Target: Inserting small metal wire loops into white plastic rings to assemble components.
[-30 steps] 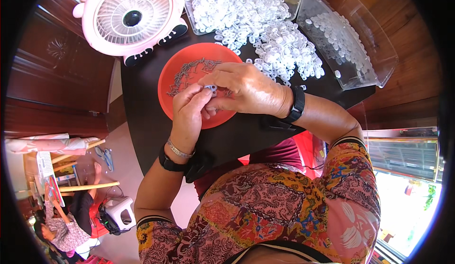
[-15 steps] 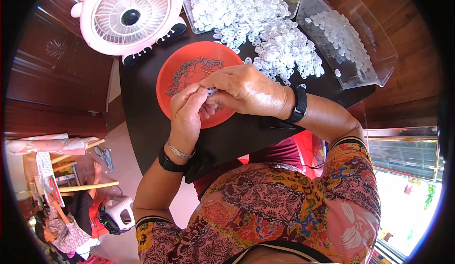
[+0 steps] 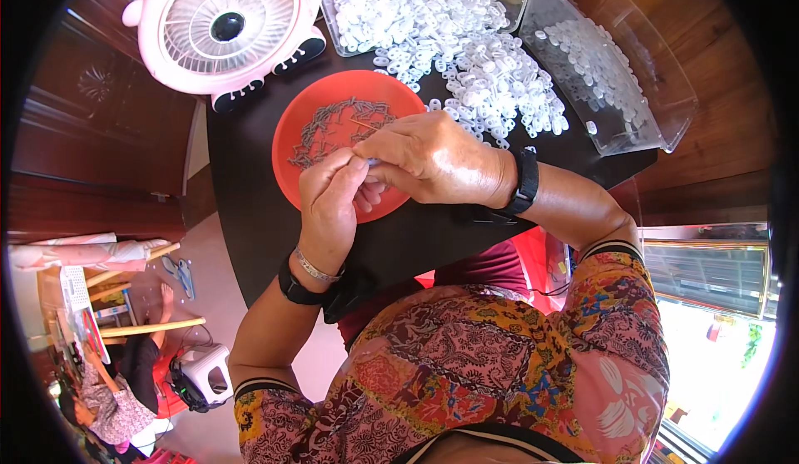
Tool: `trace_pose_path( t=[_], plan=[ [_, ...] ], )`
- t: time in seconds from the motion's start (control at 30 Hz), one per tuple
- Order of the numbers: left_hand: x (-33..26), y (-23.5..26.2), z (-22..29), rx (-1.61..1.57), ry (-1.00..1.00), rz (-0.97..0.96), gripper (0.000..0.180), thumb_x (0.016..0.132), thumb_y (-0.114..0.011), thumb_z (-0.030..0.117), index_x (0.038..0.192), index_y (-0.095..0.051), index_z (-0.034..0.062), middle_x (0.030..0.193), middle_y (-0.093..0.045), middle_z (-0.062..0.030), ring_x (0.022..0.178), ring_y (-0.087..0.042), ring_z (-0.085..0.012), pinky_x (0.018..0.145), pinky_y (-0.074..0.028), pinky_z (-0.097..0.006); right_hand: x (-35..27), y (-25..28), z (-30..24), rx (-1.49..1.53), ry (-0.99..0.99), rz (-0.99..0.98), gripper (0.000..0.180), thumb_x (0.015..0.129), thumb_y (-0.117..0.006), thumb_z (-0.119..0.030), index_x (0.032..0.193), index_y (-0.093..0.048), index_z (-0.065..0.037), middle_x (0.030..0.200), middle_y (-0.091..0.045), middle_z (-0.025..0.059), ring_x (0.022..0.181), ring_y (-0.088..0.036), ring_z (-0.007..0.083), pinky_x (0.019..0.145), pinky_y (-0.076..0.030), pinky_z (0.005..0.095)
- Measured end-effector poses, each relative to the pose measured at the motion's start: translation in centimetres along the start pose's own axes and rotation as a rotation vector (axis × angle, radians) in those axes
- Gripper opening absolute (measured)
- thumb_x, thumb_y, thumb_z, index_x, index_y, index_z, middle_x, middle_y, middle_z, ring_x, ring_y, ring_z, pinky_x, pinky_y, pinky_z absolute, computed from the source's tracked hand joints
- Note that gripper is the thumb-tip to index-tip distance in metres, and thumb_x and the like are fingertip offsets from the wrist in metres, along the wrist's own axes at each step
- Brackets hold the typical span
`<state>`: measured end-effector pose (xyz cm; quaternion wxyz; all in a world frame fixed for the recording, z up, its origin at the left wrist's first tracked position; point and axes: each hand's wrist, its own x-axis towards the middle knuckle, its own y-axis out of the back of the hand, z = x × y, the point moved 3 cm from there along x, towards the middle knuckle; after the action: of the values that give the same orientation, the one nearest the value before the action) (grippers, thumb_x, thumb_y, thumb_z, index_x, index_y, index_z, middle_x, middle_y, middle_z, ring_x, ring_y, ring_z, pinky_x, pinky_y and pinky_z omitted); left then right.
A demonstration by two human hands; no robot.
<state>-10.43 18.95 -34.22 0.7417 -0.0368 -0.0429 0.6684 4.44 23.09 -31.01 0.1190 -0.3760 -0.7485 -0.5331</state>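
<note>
My left hand [image 3: 334, 189] and my right hand [image 3: 420, 154] meet over a round red tray [image 3: 291, 106], fingertips pinched together. Between them a bit of a small whitish plastic piece [image 3: 372, 163] shows; the fingers cover most of it. A thin orange-brown stick [image 3: 363, 124] juts out past my right fingers, over the tray; whether they grip it I cannot tell. Small grey screw-like pieces [image 3: 319, 123] lie scattered in the tray. Just beyond my right hand, a pile of small white oval plastic pieces [image 3: 508, 85] spreads over the dark table [image 3: 391, 252].
A pink fan [image 3: 229, 27] stands at the far left of the table. White pieces also fill a clear bin [image 3: 341, 44] at the back. A second clear bin [image 3: 678, 123], partly filled, stands at the right. Another person [image 3: 116, 397] sits low at the left.
The whitish piece shows less between my fingertips, as my right fingers have closed further over it. The hands stay at nearly the same place above the tray.
</note>
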Motion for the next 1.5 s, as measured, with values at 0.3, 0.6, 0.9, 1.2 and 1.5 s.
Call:
trace_pose_path(
  t=[0.3, 0.6, 0.9, 1.2, 1.5],
  plan=[
    [0.4, 0.2, 0.1, 0.009, -0.066, 0.013, 0.025, 0.095, -0.045, 0.015, 0.086, -0.061, -0.0025, 0.073, -0.061, -0.0060, 0.061, -0.054, -0.0096, 0.056, -0.042, -0.022, 0.4, 0.5, 0.5, 0.056, 0.068, 0.113, 0.026, 0.074, -0.074, -0.011, 0.097, -0.065, -0.004, 0.083, -0.067, 0.0097, 0.075, -0.067, 0.0289, 0.066, -0.055, 0.0357],
    [0.4, 1.5, 0.4, 0.108, -0.095, 0.049, 0.022, 0.091, -0.049, 0.015, 0.085, -0.064, 0.0001, 0.068, -0.059, -0.0038, 0.058, -0.053, -0.0093, 0.052, -0.039, -0.021, 1.2, 10.9, -0.4, -0.278, -0.083, 0.539, 0.022, 0.073, -0.073, -0.007, 0.095, -0.066, -0.007, 0.081, -0.066, 0.0087, 0.069, -0.064, 0.0271, 0.062, -0.052, 0.0346],
    [0.6, 1.4, 0.9, 0.062, -0.134, 0.030, 0.021, 0.092, -0.050, 0.015, 0.083, -0.064, 0.0015, 0.067, -0.058, -0.0026, 0.057, -0.052, -0.0083, 0.051, -0.038, -0.020, -4.0, 24.1, -0.3, -1.244, -0.378, 0.623, 0.032, 0.081, -0.063, -0.010, 0.112, -0.063, -0.002, 0.111, -0.062, 0.0205, 0.101, -0.060, 0.0359, 0.084, -0.050, 0.0413],
    [0.9, 1.6, 0.3, 0.135, -0.055, 0.001, 0.022, 0.090, -0.052, 0.018, 0.080, -0.064, 0.0031, 0.064, -0.058, -0.0008, 0.054, -0.051, -0.0063, 0.048, -0.037, -0.018, -10.1, 11.4, 1.1, -0.221, -0.687, 0.012, 0.019, 0.082, -0.063, -0.023, 0.090, -0.069, -0.007, 0.083, -0.068, 0.0118, 0.078, -0.066, 0.0274, 0.069, -0.052, 0.0352],
    [0.6, 1.3, 0.4, 0.155, -0.071, -0.011, 0.024, 0.091, -0.053, 0.020, 0.080, -0.065, 0.0029, 0.064, -0.058, -0.0006, 0.054, -0.050, -0.0056, 0.048, -0.037, -0.018, -14.1, 9.0, 3.4, -0.259, -0.802, -0.015, 0.015, 0.078, -0.067, -0.015, 0.089, -0.067, -0.004, 0.079, -0.065, 0.0088, 0.074, -0.063, 0.0200, 0.069, -0.050, 0.0313]
  ],
)
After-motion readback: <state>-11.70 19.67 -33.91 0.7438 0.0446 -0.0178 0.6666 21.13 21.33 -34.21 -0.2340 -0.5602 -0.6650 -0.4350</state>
